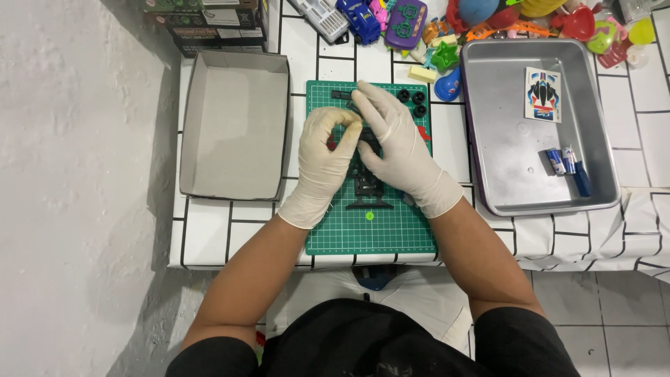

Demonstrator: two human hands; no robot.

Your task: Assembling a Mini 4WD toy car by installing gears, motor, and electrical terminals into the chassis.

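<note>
Right now both gloved hands [363,150] grip a black chassis [368,183]; metal tray [509,188] holds batteries [562,161].

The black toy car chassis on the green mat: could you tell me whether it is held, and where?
Both gloved hands, left hand and right hand, grip the black chassis at its upper end.
</note>
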